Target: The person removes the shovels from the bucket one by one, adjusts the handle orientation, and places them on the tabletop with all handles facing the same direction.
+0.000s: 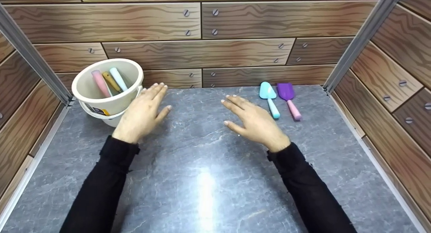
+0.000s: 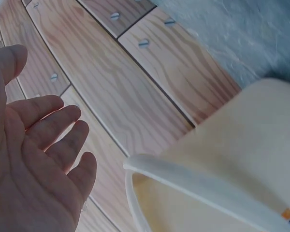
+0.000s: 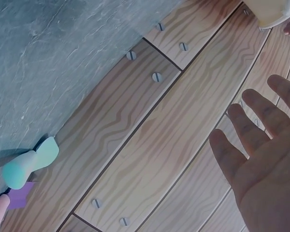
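My left hand (image 1: pixel 143 112) hovers beside a cream bucket (image 1: pixel 111 105), fingers extended and thumb apart, holding nothing. In the left wrist view, the palm of that hand is bare near the bucket's rim (image 2: pixel 193 186). Inside the bucket stand a pink handle (image 1: pixel 100 82), a mustard-brown handle (image 1: pixel 111 80) and a pale blue handle (image 1: pixel 118 78); their lower ends are hidden. My right hand (image 1: pixel 256 122) is also held out with nothing in it. To its right lie a turquoise toy trowel (image 1: pixel 267 91) and a purple toy shovel (image 1: pixel 286 91) with a pink handle.
The grey marble-patterned tabletop (image 1: pixel 202 138) carries a bright light reflection near the front. Wood-patterned panels (image 1: pixel 235 51) close off the back and both sides, with metal posts (image 1: pixel 363 37) at the corners. A white bail handle (image 1: pixel 94 114) hangs against the bucket's front.
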Tool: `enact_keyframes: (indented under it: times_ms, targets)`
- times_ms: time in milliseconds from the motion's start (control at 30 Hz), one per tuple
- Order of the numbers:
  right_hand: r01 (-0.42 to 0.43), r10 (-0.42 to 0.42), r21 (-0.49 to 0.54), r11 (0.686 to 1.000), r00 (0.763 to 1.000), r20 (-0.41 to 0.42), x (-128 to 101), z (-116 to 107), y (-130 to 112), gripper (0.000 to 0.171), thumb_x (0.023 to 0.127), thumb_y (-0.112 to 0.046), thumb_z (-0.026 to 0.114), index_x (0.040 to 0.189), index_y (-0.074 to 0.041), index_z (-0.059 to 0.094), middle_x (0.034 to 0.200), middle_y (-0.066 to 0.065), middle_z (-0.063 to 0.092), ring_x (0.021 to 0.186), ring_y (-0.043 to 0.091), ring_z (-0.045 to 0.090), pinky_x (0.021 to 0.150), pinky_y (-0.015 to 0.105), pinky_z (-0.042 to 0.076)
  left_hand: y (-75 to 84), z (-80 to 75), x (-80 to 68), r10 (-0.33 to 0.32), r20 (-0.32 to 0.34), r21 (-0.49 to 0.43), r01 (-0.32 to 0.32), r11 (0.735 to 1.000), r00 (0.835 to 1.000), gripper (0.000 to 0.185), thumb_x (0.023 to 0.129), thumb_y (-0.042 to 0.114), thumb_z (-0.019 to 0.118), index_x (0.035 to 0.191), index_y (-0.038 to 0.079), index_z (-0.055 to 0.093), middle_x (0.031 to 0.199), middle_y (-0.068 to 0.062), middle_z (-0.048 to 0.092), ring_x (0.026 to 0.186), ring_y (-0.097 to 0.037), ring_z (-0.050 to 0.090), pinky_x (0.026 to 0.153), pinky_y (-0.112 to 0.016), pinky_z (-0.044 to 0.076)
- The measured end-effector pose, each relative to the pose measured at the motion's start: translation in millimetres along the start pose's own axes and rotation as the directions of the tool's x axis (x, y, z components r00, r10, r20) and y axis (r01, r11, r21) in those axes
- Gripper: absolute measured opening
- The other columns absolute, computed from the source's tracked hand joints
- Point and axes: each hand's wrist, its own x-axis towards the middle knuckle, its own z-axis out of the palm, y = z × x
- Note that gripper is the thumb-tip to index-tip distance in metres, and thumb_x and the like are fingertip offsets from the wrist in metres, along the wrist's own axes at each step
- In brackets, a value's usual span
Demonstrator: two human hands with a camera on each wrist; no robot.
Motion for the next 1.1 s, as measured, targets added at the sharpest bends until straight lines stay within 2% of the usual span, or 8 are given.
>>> enact_keyframes:
  times_ms: [400,633,833,967,1100]
  targets:
    - [0.036,-0.036,-0.013,0.999,0.999,-0.003,0,-5,-15,0.074,0.118,-0.057,0.065,0.179,-0.020,0.050,0.185,0.013,0.052,0.172,0.040,0.052,0.139,0.063,0.049,-24.4,-32.5,5.1,-0.043,0.038,0.015,0.042,0.999,0.998,0.075,0.123,0.039,0.057,0.180,-0.005,0.035,0.190,-0.029,0.036,0.178,-0.049,0.036,0.149,-0.070,0.027]
    - [0.061,-0.061,-0.004,0.998,0.998,-0.006,-1,-6,-21,0.075,0.117,-0.055,0.068,0.180,-0.019,0.050,0.187,0.012,0.049,0.174,0.039,0.049,0.145,0.061,0.042,-38.5,-46.9,9.1,-0.064,0.046,0.021,0.063,0.998,0.997,0.076,0.122,0.036,0.059,0.179,-0.008,0.036,0.188,-0.033,0.037,0.176,-0.054,0.037,0.147,-0.072,0.029]
    - [0.074,-0.074,-0.014,0.997,0.997,0.000,-4,-7,-26,0.074,0.118,-0.057,0.065,0.180,-0.019,0.049,0.186,0.013,0.050,0.174,0.039,0.049,0.143,0.063,0.044,-54.1,-57.3,13.7,-0.090,0.073,0.009,0.089,0.996,0.993,0.076,0.122,0.037,0.058,0.178,-0.010,0.036,0.187,-0.037,0.035,0.173,-0.061,0.037,0.146,-0.073,0.029]
    - [0.091,-0.091,-0.023,0.996,0.996,0.000,-5,-7,-27,0.074,0.118,-0.057,0.064,0.180,-0.019,0.049,0.186,0.014,0.050,0.172,0.041,0.051,0.142,0.064,0.045,-67.5,-65.8,16.2,-0.134,0.114,0.014,0.133,0.991,0.984,0.079,0.122,0.039,0.057,0.178,-0.011,0.033,0.187,-0.038,0.032,0.174,-0.062,0.034,0.147,-0.075,0.026]
    - [0.101,-0.101,-0.040,0.994,0.995,0.004,-6,-7,-29,0.074,0.118,-0.057,0.064,0.180,-0.018,0.049,0.186,0.014,0.050,0.172,0.040,0.051,0.142,0.062,0.045,-80.8,-74.0,17.7,-0.186,0.166,0.025,0.184,0.983,0.968,0.082,0.122,0.041,0.055,0.179,-0.012,0.030,0.187,-0.039,0.030,0.173,-0.063,0.031,0.146,-0.076,0.026]
